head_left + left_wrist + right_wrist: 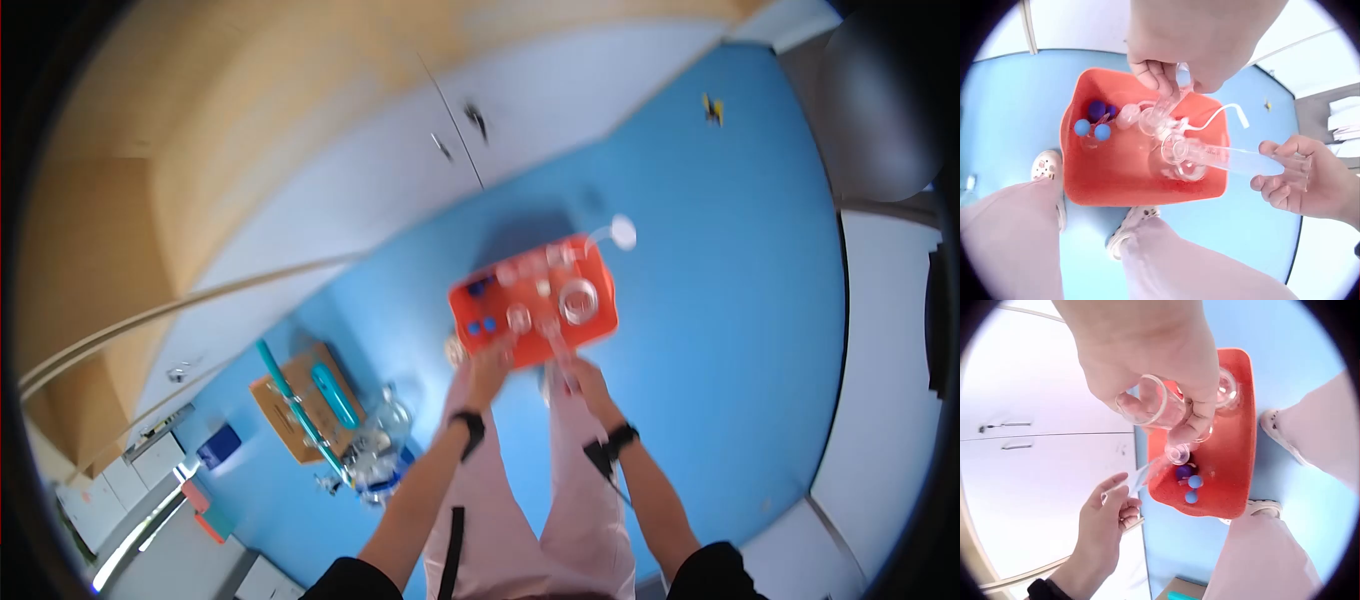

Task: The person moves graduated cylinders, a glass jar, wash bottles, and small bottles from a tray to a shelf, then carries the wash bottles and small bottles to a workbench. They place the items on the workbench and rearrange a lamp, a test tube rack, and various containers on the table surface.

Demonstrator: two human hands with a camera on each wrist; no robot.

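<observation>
L hand (1204, 37) pinches a glass tube (1165, 111) over the tray (1122, 181) while R hand (1319, 190) wraps a cylinder (1241, 161), prob. light, slick, fragile; best held mid-barrel.

- Glassware (578, 300) in the tray (598, 268) blurs together in the head view.
- Left hand (1197, 44) is cut by the top edge, hiding part of the glass piece (1163, 111) it pinches.
- Clutter (375, 455) beside the box (288, 410) is too small to tell.
</observation>
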